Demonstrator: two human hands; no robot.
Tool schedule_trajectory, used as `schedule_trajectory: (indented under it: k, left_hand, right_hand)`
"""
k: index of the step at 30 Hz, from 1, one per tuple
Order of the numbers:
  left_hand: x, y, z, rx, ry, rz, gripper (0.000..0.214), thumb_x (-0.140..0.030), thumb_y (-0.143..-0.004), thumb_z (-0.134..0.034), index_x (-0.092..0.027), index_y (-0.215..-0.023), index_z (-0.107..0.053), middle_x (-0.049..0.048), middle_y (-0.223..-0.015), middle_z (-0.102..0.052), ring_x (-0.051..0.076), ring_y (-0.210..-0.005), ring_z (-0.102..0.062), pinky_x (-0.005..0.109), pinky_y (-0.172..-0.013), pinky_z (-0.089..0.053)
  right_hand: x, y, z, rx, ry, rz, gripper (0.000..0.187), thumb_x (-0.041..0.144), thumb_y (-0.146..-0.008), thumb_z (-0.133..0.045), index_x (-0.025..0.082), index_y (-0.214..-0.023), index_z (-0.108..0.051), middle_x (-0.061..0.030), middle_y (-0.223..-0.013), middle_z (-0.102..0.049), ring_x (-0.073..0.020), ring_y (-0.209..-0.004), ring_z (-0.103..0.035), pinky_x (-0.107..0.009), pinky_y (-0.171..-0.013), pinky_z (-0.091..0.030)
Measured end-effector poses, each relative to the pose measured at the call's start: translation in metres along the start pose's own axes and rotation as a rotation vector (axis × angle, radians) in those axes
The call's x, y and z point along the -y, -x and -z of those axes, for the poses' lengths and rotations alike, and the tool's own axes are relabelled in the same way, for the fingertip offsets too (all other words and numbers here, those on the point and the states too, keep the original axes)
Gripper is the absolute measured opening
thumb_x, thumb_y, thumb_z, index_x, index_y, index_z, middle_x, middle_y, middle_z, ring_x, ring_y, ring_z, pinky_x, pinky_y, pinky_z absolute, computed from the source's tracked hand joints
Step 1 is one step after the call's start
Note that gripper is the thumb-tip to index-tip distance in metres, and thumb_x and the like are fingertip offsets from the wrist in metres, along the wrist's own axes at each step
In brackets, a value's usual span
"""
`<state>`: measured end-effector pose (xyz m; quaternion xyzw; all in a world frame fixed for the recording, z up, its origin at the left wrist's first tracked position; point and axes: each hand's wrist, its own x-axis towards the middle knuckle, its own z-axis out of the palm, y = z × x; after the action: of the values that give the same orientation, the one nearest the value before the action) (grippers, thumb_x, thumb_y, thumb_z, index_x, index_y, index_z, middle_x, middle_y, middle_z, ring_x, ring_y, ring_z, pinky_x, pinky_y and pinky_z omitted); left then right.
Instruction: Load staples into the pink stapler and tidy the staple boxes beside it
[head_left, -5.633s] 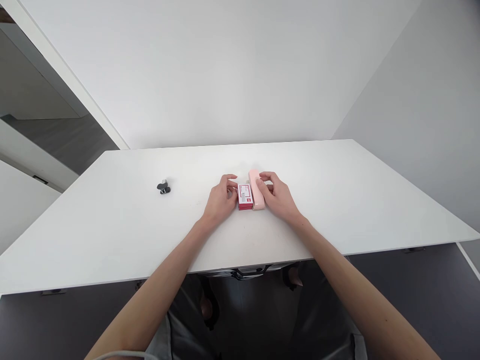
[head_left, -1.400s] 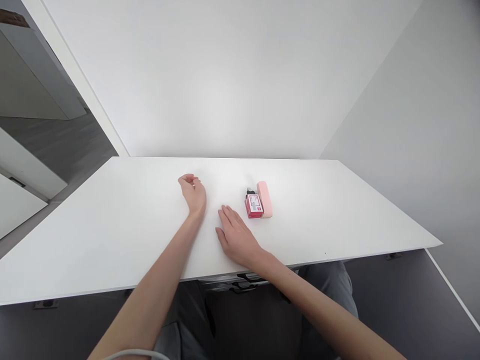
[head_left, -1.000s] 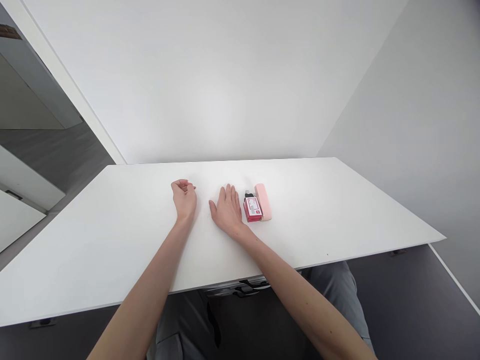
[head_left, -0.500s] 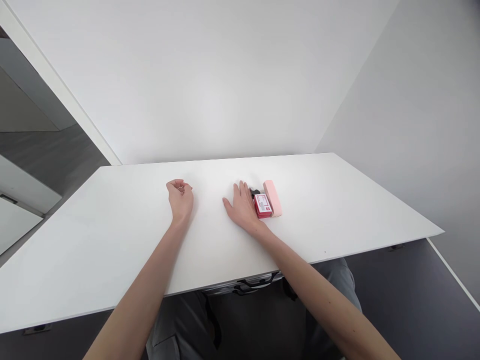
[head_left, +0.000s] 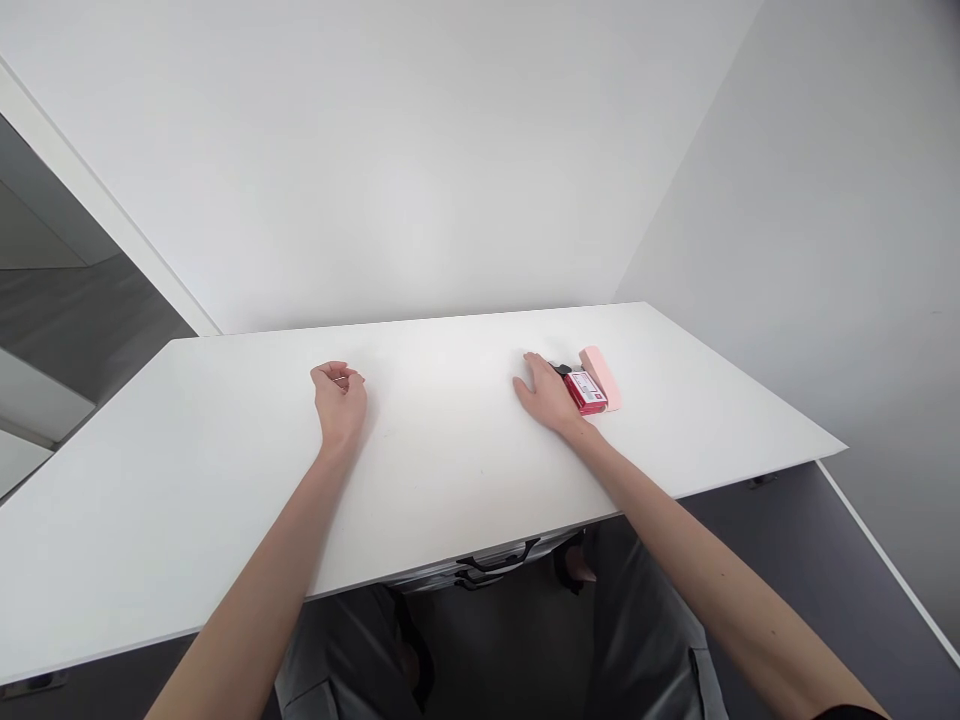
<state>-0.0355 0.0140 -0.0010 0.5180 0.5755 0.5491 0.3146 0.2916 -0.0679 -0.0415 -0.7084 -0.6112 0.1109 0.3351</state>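
Observation:
My left hand (head_left: pixel 341 405) rests on the white table with its fingers curled in towards the thumb. A thin pale line shows between the fingertips; what it is, if anything is held, I cannot make out. Farther right, my right hand (head_left: pixel 547 395) lies with thumb apart and fingers stretched, its outer edge against a red and white box (head_left: pixel 587 391). A small black object (head_left: pixel 561 369) sits behind the box, partly covered by the hand. Along the box's right side lies a long pale pink case (head_left: pixel 601 378).
The white tabletop (head_left: pixel 435 450) ends at a wall (head_left: pixel 420 160) at the back and another wall (head_left: pixel 847 220) on the right. Below its front edge are black handles (head_left: pixel 495 565) and my legs. A grey floor shows at far left.
My right hand has moved right, and the box, black object and pink case have shifted right with it. My left hand keeps its curled pose. The camera view has shifted slightly.

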Motion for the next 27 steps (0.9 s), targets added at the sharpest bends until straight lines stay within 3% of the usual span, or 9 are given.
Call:
schedule_trajectory:
  k: [4,9,18,23,27]
  left_hand:
    - [0.0,-0.001,-0.001,0.009,-0.007,-0.011,0.032,-0.01,-0.08,-0.058,-0.026,-0.106,-0.046,0.0027,-0.108,-0.062,0.02,-0.099,-0.067,0.035,-0.081,-0.05]
    - [-0.001,0.0,-0.001,0.014,-0.014,-0.011,0.032,-0.01,-0.08,-0.058,-0.026,-0.105,-0.046,0.0032,-0.11,-0.062,0.02,-0.1,-0.067,0.034,-0.08,-0.05]
    - [-0.006,0.008,-0.004,0.11,-0.08,-0.067,0.026,-0.014,-0.081,-0.061,-0.025,-0.102,-0.053,0.0043,-0.108,-0.065,0.021,-0.091,-0.066,0.032,-0.072,-0.048]
    - [-0.008,0.015,-0.008,0.241,-0.217,-0.16,0.019,-0.021,-0.085,-0.061,-0.025,-0.103,-0.057,0.0047,-0.102,-0.068,0.021,-0.08,-0.063,0.033,-0.068,-0.047]
    - [-0.009,0.016,-0.01,0.305,-0.291,-0.185,0.016,-0.026,-0.089,-0.06,-0.026,-0.105,-0.058,0.0044,-0.102,-0.069,0.021,-0.079,-0.063,0.032,-0.067,-0.047]
  right_hand:
    - [-0.017,0.0,0.006,-0.077,-0.013,-0.033,0.059,0.034,-0.102,-0.045,0.009,-0.155,-0.045,-0.0209,-0.165,-0.042,-0.0316,-0.158,-0.033,-0.052,-0.128,-0.03]
    - [-0.015,0.001,0.003,-0.094,0.028,-0.072,0.056,0.031,-0.1,-0.046,0.008,-0.151,-0.048,-0.0222,-0.165,-0.041,-0.0324,-0.16,-0.027,-0.053,-0.127,-0.03]
    - [0.004,0.008,0.006,0.01,-0.023,0.061,0.049,0.03,-0.1,-0.047,0.017,-0.147,-0.055,-0.0136,-0.157,-0.055,-0.0287,-0.143,-0.054,-0.048,-0.119,-0.044]
    - [0.032,0.005,-0.012,0.117,0.02,0.173,0.048,0.035,-0.104,-0.046,0.02,-0.149,-0.055,-0.0088,-0.164,-0.049,-0.0245,-0.155,-0.04,-0.046,-0.128,-0.032]
    - [0.051,-0.007,-0.027,0.199,0.091,0.237,0.055,0.044,-0.108,-0.041,0.017,-0.155,-0.051,-0.0101,-0.171,-0.038,-0.0253,-0.161,-0.029,-0.045,-0.131,-0.026]
